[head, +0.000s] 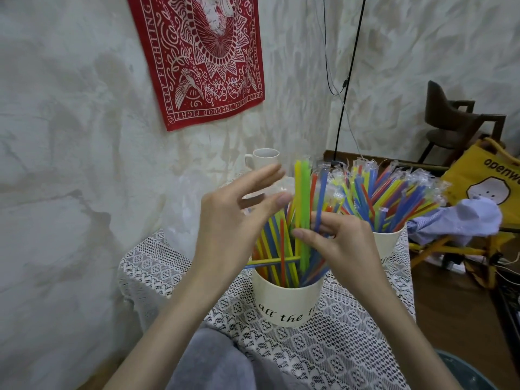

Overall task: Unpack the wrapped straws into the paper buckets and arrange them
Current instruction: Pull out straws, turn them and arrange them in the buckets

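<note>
A white paper bucket point(284, 302) with black lettering stands near me on the lace-covered table, full of bare coloured straws point(281, 249). One yellow straw lies crosswise on its rim. Behind it to the right, a second paper bucket point(389, 243) holds several straws in clear wrappers point(394, 190). My right hand point(343, 249) is over the near bucket, its fingers curled round upright green and blue straws point(302, 192). My left hand point(233, 220) hovers just left of those straws with fingers spread and holds nothing.
A white mug point(264, 159) stands at the table's back by the wall. A yellow bag point(489, 187) and blue cloth point(464, 218) sit on a yellow folding chair to the right. A dark chair point(453, 122) stands farther back. My grey-clad knee point(222, 358) is against the table's front.
</note>
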